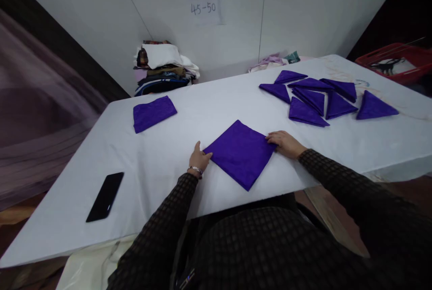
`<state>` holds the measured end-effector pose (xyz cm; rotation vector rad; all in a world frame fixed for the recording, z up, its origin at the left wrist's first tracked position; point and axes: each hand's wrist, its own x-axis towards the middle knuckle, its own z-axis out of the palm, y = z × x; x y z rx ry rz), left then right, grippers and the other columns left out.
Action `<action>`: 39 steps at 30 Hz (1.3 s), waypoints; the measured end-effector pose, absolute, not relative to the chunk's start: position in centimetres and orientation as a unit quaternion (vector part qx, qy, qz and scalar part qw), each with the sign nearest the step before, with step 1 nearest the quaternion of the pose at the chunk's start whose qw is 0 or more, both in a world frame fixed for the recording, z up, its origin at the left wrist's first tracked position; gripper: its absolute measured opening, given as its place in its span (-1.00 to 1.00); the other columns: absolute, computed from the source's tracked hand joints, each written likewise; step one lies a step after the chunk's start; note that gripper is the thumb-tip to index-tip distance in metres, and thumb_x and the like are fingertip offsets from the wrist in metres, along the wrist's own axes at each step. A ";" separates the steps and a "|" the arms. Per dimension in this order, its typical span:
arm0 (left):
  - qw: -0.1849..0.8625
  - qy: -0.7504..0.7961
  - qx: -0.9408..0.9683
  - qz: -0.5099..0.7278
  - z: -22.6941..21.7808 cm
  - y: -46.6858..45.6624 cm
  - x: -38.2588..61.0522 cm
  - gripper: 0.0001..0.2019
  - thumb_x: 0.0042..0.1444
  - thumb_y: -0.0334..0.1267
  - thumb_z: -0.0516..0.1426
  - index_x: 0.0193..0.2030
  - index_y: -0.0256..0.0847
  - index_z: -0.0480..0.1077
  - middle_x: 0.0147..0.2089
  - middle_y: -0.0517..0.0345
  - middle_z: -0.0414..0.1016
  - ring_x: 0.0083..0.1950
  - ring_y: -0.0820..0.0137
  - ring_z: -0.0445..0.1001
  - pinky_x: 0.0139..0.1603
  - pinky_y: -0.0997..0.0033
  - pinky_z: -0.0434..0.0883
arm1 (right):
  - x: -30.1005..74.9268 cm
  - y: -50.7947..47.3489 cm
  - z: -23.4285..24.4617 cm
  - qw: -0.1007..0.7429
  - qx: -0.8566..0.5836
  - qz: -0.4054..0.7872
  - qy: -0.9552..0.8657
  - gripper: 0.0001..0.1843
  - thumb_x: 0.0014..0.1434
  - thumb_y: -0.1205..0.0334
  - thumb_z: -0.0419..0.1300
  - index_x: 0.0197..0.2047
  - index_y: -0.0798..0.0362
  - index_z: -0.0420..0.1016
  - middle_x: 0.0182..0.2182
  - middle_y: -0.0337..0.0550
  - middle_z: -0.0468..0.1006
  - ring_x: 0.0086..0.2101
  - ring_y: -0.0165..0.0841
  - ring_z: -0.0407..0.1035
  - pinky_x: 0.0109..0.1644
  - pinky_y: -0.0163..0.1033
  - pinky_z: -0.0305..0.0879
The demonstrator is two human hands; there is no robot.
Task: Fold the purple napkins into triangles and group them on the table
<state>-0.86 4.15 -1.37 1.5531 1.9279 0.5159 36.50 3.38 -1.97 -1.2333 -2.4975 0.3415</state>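
A purple cloth napkin [241, 155], folded to a square, lies flat on the white-covered table [162, 159] with one corner pointing at me. My left hand [200, 159], a bracelet at its wrist, pinches the napkin's left corner between thumb and fingers. At the opposite corner my right hand [285, 142] rests with its fingers on the edge, palm down, gripping it. Another folded purple napkin [153, 113] lies farther back on the left. Several purple napkins folded into triangles [307, 112] lie loosely grouped at the back right, some overlapping.
A black phone [105, 197] lies at the table's left front. Folded clothes [164, 67] are piled against the wall behind, with more fabric [270, 61] farther right. A red basket [398, 62] stands beyond the right edge. Papers with handwriting [202, 8] hang on the wall.
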 end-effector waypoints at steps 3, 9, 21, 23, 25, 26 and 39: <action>0.277 0.722 0.613 0.161 -0.8 2.3 -1.2 -0.25 0.04 -0.11 0.14 0.33 -0.34 -0.02 -0.49 0.22 0.46 -0.34 0.30 0.50 -0.28 0.36 0.38 | 36.9 4.3 -2.0 0.156 -0.440 0.104 -0.878 -0.52 -0.09 0.53 0.08 -0.10 0.02 0.50 -0.01 -0.06 0.50 0.08 -0.13 0.27 0.13 0.04 0.16; 0.068 0.578 0.789 0.197 -0.1 0.4 -1.5 -0.64 0.10 -0.23 0.06 0.05 -0.18 0.38 0.03 -0.07 0.42 0.07 0.18 0.37 0.08 0.17 0.29 | 35.3 -0.8 -1.7 0.169 -0.429 0.076 -0.884 -0.44 0.02 0.51 0.04 0.12 0.03 0.36 0.17 0.01 0.32 0.22 -0.09 0.05 0.22 0.22 -0.03; 0.109 0.293 0.947 0.071 -0.5 -0.5 2.9 -0.61 0.08 -0.40 0.07 0.07 -0.13 0.38 0.15 0.00 0.39 0.20 0.22 0.28 0.27 0.02 0.07 | 29.1 -7.2 -2.2 0.173 -0.344 0.174 -0.906 -0.44 0.10 0.35 0.08 0.20 0.07 0.24 0.19 0.05 0.27 0.24 -0.17 0.02 0.28 0.20 -0.16; 0.115 0.301 0.943 0.085 -1.1 -0.5 3.3 -0.67 0.07 -0.37 0.10 0.01 -0.14 0.42 0.06 0.02 0.46 0.13 0.23 0.34 0.21 0.07 0.17 | 28.7 -7.2 -2.2 0.172 -0.346 0.183 -0.904 -0.40 0.11 0.30 0.09 0.25 0.09 0.17 0.20 0.07 0.26 0.24 -0.17 0.02 0.29 0.19 -0.16; 0.122 0.330 0.928 0.121 -1.7 -0.5 3.8 -0.72 0.09 -0.36 0.10 -0.05 -0.15 0.44 -0.01 0.04 0.50 0.05 0.26 0.40 0.10 0.15 0.29 | 28.4 -7.2 -2.3 0.180 -0.358 0.190 -0.896 -0.35 0.13 0.23 0.12 0.28 0.10 0.09 0.20 0.08 0.27 0.23 -0.17 0.03 0.29 0.18 -0.15; 0.126 0.347 0.918 0.143 -2.0 -0.4 3.9 -0.75 0.10 -0.35 0.09 -0.07 -0.16 0.45 -0.03 0.04 0.52 0.01 0.28 0.43 0.05 0.19 0.33 | 28.3 -7.1 -2.4 0.189 -0.369 0.194 -0.889 -0.33 0.14 0.21 0.12 0.29 0.10 0.07 0.19 0.09 0.27 0.22 -0.17 0.05 0.29 0.18 -0.14; 0.192 0.473 0.834 0.209 -0.9 0.4 2.6 -0.56 0.08 -0.07 0.14 0.08 -0.18 0.36 -0.09 0.04 0.54 -0.08 0.25 0.49 -0.05 0.25 0.40 | 28.3 0.8 1.1 0.301 -0.476 0.378 -0.735 -0.84 0.12 0.25 0.04 -0.34 0.05 0.44 -0.45 -0.25 0.49 -0.41 -0.37 0.36 -0.31 -0.27 0.29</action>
